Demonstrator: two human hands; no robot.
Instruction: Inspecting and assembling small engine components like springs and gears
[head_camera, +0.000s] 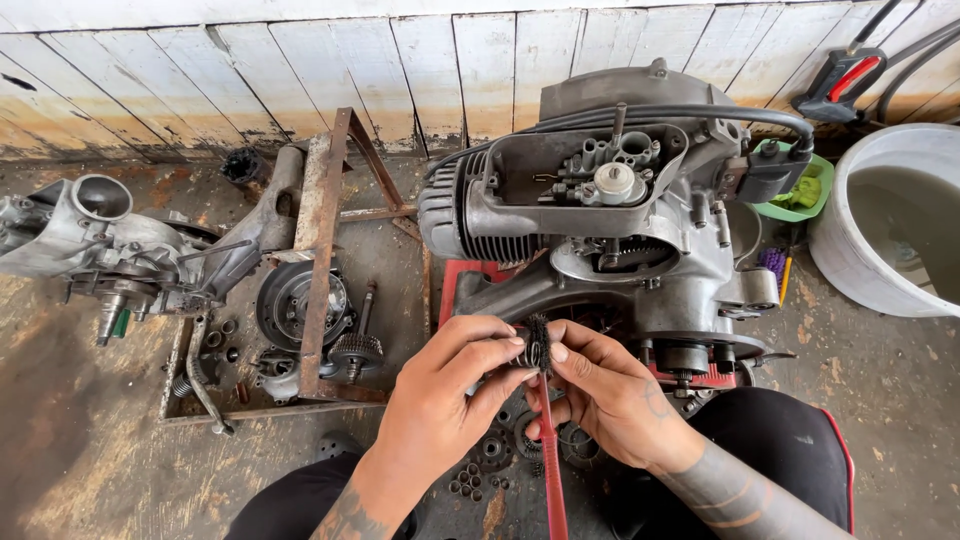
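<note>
Hands met just above the person's lap: the left hand (440, 400) and right hand (600, 395) both pinched a small dark toothed gear (536, 345), held on edge, greasy. Below hung a red strap (552, 460). Beyond stood a grey ribbed metal engine (610, 210).

head cam | looks steeply down | close over engine (610, 220) | single view
</note>
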